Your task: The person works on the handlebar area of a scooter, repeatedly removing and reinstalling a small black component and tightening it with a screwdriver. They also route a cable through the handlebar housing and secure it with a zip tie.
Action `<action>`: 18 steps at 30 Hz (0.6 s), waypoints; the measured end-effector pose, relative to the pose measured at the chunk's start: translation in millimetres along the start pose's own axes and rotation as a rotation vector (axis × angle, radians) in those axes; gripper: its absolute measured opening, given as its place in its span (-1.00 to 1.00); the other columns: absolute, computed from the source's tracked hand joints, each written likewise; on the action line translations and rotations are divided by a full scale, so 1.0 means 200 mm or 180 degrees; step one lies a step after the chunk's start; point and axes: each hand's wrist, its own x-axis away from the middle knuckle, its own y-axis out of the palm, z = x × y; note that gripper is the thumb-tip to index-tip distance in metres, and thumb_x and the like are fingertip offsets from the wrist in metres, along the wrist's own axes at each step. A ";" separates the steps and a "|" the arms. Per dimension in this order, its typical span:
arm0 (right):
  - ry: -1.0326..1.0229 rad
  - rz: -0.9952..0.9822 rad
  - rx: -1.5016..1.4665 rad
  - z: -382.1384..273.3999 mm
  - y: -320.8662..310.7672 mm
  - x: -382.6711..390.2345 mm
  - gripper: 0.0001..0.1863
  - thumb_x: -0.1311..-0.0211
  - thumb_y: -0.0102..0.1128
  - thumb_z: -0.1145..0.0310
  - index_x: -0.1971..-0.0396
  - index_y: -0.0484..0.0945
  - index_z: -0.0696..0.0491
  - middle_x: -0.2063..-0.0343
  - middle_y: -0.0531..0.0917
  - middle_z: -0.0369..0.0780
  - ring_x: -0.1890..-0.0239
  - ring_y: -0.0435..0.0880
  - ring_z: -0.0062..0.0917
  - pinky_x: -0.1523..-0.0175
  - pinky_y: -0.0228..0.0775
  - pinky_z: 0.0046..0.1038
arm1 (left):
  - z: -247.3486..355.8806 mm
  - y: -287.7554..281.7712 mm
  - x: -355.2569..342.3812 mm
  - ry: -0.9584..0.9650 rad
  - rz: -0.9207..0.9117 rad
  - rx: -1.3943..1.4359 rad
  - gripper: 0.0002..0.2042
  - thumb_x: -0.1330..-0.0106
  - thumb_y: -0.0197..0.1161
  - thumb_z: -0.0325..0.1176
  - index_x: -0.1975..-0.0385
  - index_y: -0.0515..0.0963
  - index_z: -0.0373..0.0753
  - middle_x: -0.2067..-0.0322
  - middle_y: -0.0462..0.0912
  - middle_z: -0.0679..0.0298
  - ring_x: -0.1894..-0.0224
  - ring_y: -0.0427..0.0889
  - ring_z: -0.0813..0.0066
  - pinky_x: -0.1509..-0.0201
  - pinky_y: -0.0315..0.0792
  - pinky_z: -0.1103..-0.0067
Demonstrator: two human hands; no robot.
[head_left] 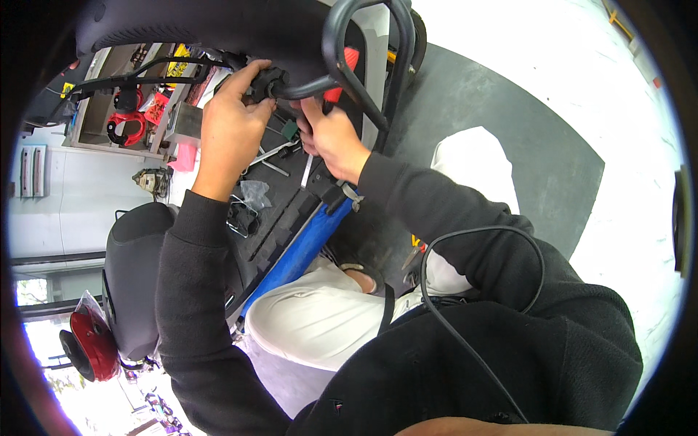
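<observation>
My left hand [231, 123] is closed around a black clamp-like fitting [267, 84], with thumb and fingers on its near side. The fitting sits at the end of a thick black bent tube [309, 89], which runs right into a looped rail [342, 43]. Just right of and below it, my right hand [333, 136] is curled under the tube. What its fingers hold is hidden. A narrow silver strip [307, 173] shows below them; I cannot tell whether it is in the hand. A red part [345, 69] shows behind the tube.
A black padded seat [211, 18] overhangs the hands. Below are a dark work surface with a clear plastic bag [254, 195] and a blue bar [291, 254]. Shelves with red parts [129, 127] stand left. A second seat [134, 269] and red helmet [94, 345] are lower left.
</observation>
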 end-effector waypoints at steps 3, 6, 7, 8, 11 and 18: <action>-0.0144 0.0743 0.0729 0.12 -0.08 0.11 -0.59 -0.64 0.04 -0.09 0.05 0.45 -0.01 0.51 0.33 -0.43 0.58 0.27 -0.74 0.48 0.12 -0.56 | 0.02 0.00 0.00 -0.0010 -0.0014 -0.0015 -0.49 -0.22 0.38 -0.59 -0.23 0.60 -0.25 -0.08 0.74 0.02 0.19 0.83 0.30 0.03 0.62 0.49; -0.0367 0.0838 0.2202 0.20 -0.18 0.25 -0.53 -0.63 0.03 -0.11 0.02 0.44 0.06 0.48 0.41 -0.31 0.54 0.41 -0.58 0.38 0.36 -0.38 | 0.02 -0.01 0.01 -0.0080 -0.0051 -0.0232 -0.50 -0.24 0.37 -0.58 -0.23 0.59 -0.24 -0.11 0.73 0.04 0.19 0.84 0.29 0.01 0.61 0.48; -0.0413 0.0709 0.2733 0.20 -0.22 0.31 -0.53 -0.62 0.09 -0.04 0.04 0.55 0.14 0.45 0.48 -0.19 0.39 0.53 -0.39 0.18 0.44 -0.23 | 0.02 0.00 0.01 -0.0046 -0.0029 -0.0174 -0.49 -0.24 0.38 -0.57 -0.25 0.59 -0.21 -0.05 0.74 0.07 0.21 0.80 0.37 0.02 0.59 0.50; -0.0588 0.0428 0.3302 0.19 -0.25 0.35 -0.53 -0.60 0.13 -0.03 0.05 0.61 0.15 0.43 0.52 -0.14 0.29 0.57 -0.31 0.10 0.43 -0.22 | 0.01 0.00 0.01 -0.0019 -0.0012 -0.0116 -0.48 -0.25 0.39 -0.56 -0.26 0.59 -0.19 0.01 0.75 0.09 0.23 0.77 0.45 0.04 0.58 0.53; -0.1059 -0.0521 0.4608 0.08 -0.33 0.45 -0.54 -0.43 0.30 -0.04 0.05 0.75 0.09 0.36 0.71 0.00 0.13 0.68 -0.07 -0.02 0.51 -0.14 | -0.01 0.00 0.00 0.0067 -0.0024 -0.0040 -0.47 -0.27 0.37 -0.60 -0.29 0.58 -0.21 0.04 0.76 0.14 0.17 0.75 0.53 0.01 0.58 0.58; -0.0791 -0.1309 0.5615 -0.15 -0.32 0.58 -0.65 -0.34 0.36 0.08 0.03 0.77 -0.01 0.44 0.78 -0.12 0.34 0.80 -0.14 0.12 0.60 -0.16 | -0.06 0.00 -0.01 -0.0040 -0.0172 -0.0052 -0.43 -0.30 0.32 -0.66 -0.37 0.51 -0.27 -0.04 0.74 0.17 0.10 0.77 0.57 -0.02 0.60 0.61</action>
